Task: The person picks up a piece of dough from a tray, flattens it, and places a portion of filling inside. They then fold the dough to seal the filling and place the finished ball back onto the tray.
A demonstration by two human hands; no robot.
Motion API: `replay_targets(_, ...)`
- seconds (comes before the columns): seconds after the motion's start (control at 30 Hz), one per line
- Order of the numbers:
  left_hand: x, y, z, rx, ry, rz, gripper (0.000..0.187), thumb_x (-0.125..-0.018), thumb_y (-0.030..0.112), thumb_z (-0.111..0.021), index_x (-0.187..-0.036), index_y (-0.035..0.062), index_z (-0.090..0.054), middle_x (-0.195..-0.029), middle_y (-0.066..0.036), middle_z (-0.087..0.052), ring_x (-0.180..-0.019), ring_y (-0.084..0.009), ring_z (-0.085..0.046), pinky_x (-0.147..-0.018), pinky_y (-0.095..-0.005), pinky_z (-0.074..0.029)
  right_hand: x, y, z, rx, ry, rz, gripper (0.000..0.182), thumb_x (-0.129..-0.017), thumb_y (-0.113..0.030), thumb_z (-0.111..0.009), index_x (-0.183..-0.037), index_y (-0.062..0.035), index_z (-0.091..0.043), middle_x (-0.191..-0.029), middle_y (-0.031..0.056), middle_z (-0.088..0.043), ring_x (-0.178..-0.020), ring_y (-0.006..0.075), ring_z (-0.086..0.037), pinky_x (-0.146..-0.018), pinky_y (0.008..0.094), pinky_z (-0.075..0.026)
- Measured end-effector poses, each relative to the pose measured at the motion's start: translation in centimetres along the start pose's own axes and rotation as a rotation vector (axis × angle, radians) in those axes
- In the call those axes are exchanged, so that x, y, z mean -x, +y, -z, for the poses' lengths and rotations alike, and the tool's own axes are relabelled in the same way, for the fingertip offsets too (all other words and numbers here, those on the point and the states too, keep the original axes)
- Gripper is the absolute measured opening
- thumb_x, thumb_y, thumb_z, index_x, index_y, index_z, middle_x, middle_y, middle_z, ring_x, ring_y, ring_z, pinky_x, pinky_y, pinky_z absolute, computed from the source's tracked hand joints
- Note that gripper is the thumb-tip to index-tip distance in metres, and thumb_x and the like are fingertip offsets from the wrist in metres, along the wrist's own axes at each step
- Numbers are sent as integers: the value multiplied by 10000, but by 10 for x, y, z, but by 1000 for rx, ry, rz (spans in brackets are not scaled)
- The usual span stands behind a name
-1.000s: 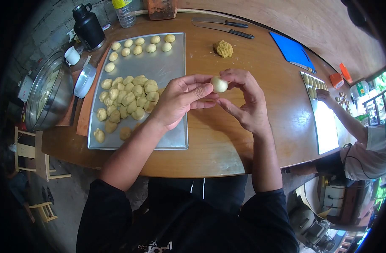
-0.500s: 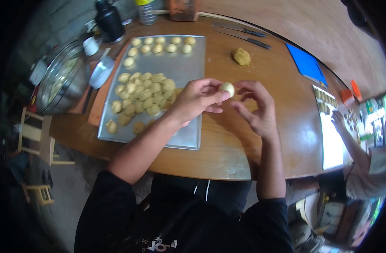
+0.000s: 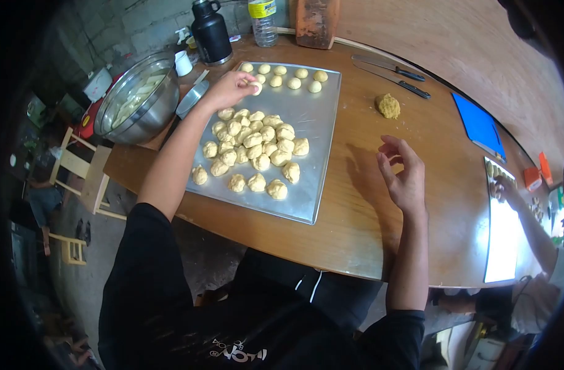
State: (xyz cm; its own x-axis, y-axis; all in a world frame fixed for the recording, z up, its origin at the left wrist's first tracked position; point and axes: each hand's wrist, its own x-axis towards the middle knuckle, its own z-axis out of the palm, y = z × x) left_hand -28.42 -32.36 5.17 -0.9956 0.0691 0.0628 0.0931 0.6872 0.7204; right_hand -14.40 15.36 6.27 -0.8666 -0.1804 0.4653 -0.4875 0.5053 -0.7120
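While the left hand (image 3: 229,90) reaches over the far left part of the large metal tray (image 3: 325,132), its fingertips pinch a smooth dough ball (image 3: 255,87); whether the ball touches the metal, I can't tell. The right hand (image 3: 406,176) holds nothing, fingers loosely bent, above bare wood well to the right of the tray.

Smooth balls (image 3: 294,82) sit spaced along the far end, with bare metal separating them from the rougher lumps (image 3: 253,139) bunched across the middle. More bare metal runs down the right side. The tray lies at a slant, its near left corner close to the table edge. Just beyond its left side are a small metal pan (image 3: 193,98) and a big steel bowl (image 3: 140,98).

Broad wood stretches right, past a yellowish lump (image 3: 388,106) and two knives (image 3: 396,79), towards a blue board (image 3: 477,123). On the brown table (image 3: 340,246), light glares at the right, where another person's hand (image 3: 506,189) works over a second tray (image 3: 502,240). A black flask (image 3: 212,37) and a plastic bottle (image 3: 264,28) stand by the grey block wall (image 3: 134,28); wooden stools (image 3: 78,166) are on the floor at left.
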Motion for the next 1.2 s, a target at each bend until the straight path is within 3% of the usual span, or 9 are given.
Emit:
replay_targets(0.07, -10, -5, -6, -130, 10, -95, 383, -988, 237, -808, -1323, 68, -730, -1055, -83, -791, -968, -152, -727, -902, -325, -561, 1, 2, 0, -8, 16, -30, 301, -961, -60, -754, -1260, -44, -720, -1022, 82, -747, -898, 200, -698, -802, 345, -568)
replay_targets(0.3, -4, 13, -10, -287, 0, -75, 404, -975, 300, -801, -1302, 70, -744, -1157, -157, -794, -1058, -260, -762, -956, -395, -576, 1, 2, 1, -2, -25, -53, 298, -984, -61, -729, -1280, -47, -704, -1015, 68, -746, -897, 187, -705, -806, 341, -568)
replay_targets(0.47, -1, -1, -5, -579, 106, -101, 436, -975, 378, -800, -1315, 108, -757, -1370, -139, -714, -1344, -332, -614, -1123, -428, -482, 0, -1, 1, -12, -40, -69, 295, -989, -67, -725, -1282, -43, -700, -1011, 66, -747, -892, 184, -706, -805, 340, -573)
replay_targets(0.57, 4, 0, -10, -612, 188, -123, 457, -955, 414, -806, -1318, 139, -765, -1425, -128, -684, -1378, -321, -571, -1173, -447, -414, 0, -2, 2, 19, -49, -82, 290, -989, -64, -723, -1277, -40, -699, -998, 69, -746, -883, 184, -707, -800, 342, -576)
replay_targets(0.7, 15, 16, -20, -681, 222, -226, 447, -935, 422, -812, -1289, 151, -773, -1322, -106, -734, -1289, -310, -615, -1127, -470, -408, 1, 1, 0, 20, -47, -68, 283, -990, -57, -719, -1271, -31, -697, -980, 78, -745, -868, 193, -708, -795, 346, -577)
replay_targets(0.87, 16, 34, -21, -651, 187, -64, 393, -920, 407, -825, -1222, 160, -777, -1106, -38, -783, -1213, -286, -638, -1048, -455, -404, 1, 1, 1, 19, -39, -62, 279, -990, -54, -718, -1268, -25, -698, -971, 82, -745, -860, 199, -708, -793, 348, -577)
replay_targets(1.0, 24, 34, -22, -746, 193, -68, 374, -936, 375, -817, -1238, 158, -777, -1135, -48, -783, -1219, -282, -639, -1060, -458, -406, 1, -1, 0, 8, -46, -75, 277, -991, -55, -721, -1266, -25, -700, -965, 85, -747, -860, 202, -709, -792, 349, -576)
replay_targets(1.1, 18, 20, -17, -608, 241, -139, 353, -956, 346, -802, -1255, 160, -774, -1146, -64, -783, -1225, -290, -638, -1080, -490, -407, 1, 0, -1, 20, -51, -66, 276, -991, -56, -721, -1264, -26, -700, -963, 86, -747, -856, 202, -708, -790, 349, -575)
replay_targets(1.2, 13, 17, -12, -640, 149, -169, 343, -963, 297, -799, -1275, 158, -766, -1170, -78, -785, -1245, -290, -644, -1112, -490, -418, 1, 0, -1, 25, -57, -65, 273, -993, -58, -720, -1263, -27, -701, -960, 86, -747, -850, 201, -708, -788, 349, -575)
